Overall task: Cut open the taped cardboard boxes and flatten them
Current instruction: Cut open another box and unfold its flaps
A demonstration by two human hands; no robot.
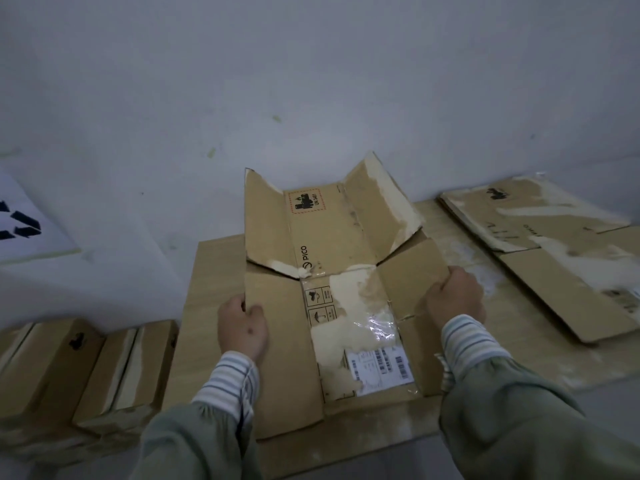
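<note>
An opened brown cardboard box [332, 271] with torn patches, a shipping label and a "PICO" print lies spread in the centre on a flat cardboard sheet [207, 306]. Its far flaps still stand up at an angle. My left hand [242, 327] grips the box's left edge. On the other side, my right hand [453, 299] clasps the right flap's edge. No cutting tool shows in view.
Two closed taped boxes [52, 368] [128, 372] sit on the floor at the left. A stack of flattened boxes [554, 258] lies at the right. A white sheet with dark marks [24, 223] rests at far left. A pale wall rises behind.
</note>
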